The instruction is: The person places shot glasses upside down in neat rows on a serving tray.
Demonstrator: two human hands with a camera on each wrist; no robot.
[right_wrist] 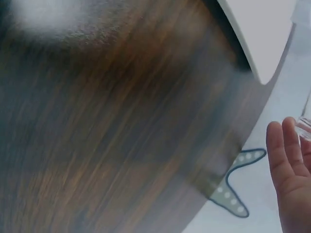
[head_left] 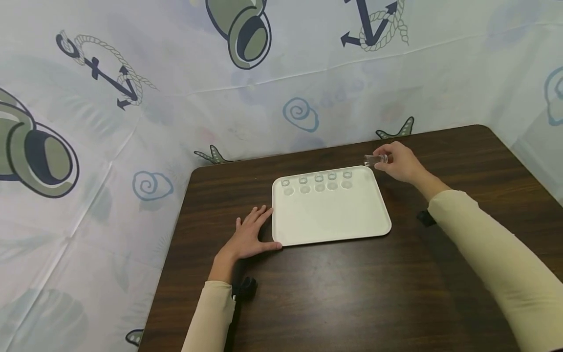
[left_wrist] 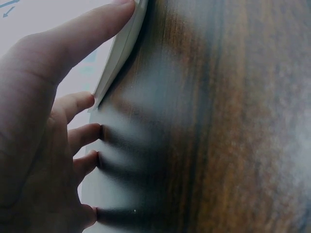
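Note:
My right hand (head_left: 401, 161) pinches a small clear glass (head_left: 375, 160) by one end. The glass lies sideways in the fingers, its other end pointing left past the back right corner of a white tray (head_left: 330, 215). In the right wrist view only part of this glass (right_wrist: 304, 127) shows at the frame's right edge, by the fingertips. Along the tray's back side stand several matching clear glasses (head_left: 318, 179) in a row. My left hand (head_left: 247, 238) is spread at the tray's left side, thumb at the front left corner and fingertips resting on the table.
The dark wooden table (head_left: 334, 293) ends not far behind the tray. A pale cloth (head_left: 246, 122) printed with anchors and shells hangs behind and to the left. Black wrist mounts (head_left: 245, 289) sit under both sleeves.

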